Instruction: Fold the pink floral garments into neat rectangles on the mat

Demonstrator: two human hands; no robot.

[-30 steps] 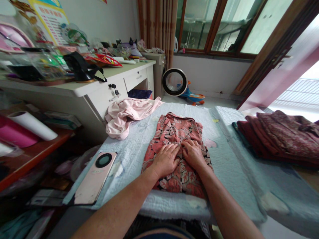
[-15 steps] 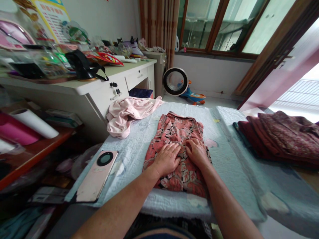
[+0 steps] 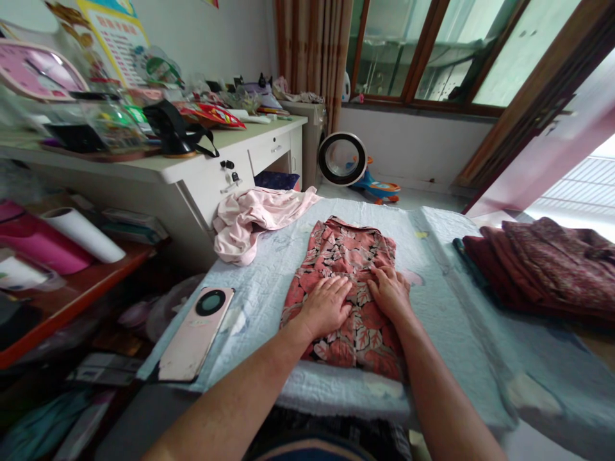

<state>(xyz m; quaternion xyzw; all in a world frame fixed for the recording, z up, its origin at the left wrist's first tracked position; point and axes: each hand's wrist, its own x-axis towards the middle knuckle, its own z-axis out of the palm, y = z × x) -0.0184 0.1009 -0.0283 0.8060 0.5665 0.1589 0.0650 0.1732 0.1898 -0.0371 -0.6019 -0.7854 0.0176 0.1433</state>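
A folded red garment with a black and beige leaf print (image 3: 358, 253) lies flat in front of me on a pale blue quilted cloth (image 3: 442, 320). My left hand (image 3: 327, 304) rests palm down on its middle, fingers stretched out. Near the garment's right edge, my right hand (image 3: 390, 291) also lies flat on it with fingers extended. Neither hand grips the fabric. Beyond my left hand sits a crumpled pale pink cloth (image 3: 254, 218). A pink phone (image 3: 195, 342) with a round dark camera ring is at the cloth's left edge.
At the right is a stack of folded dark red clothes (image 3: 552, 262). A white desk (image 3: 192, 186) crowded with items stands at the left, above a red shelf (image 3: 139, 253) with a pink bottle (image 3: 43, 240). A round fan (image 3: 343, 159) stands beyond the cloth.
My right hand has slid a little to the right across the garment, away from my left. The whole view has shifted slightly; the garment keeps its folded shape.
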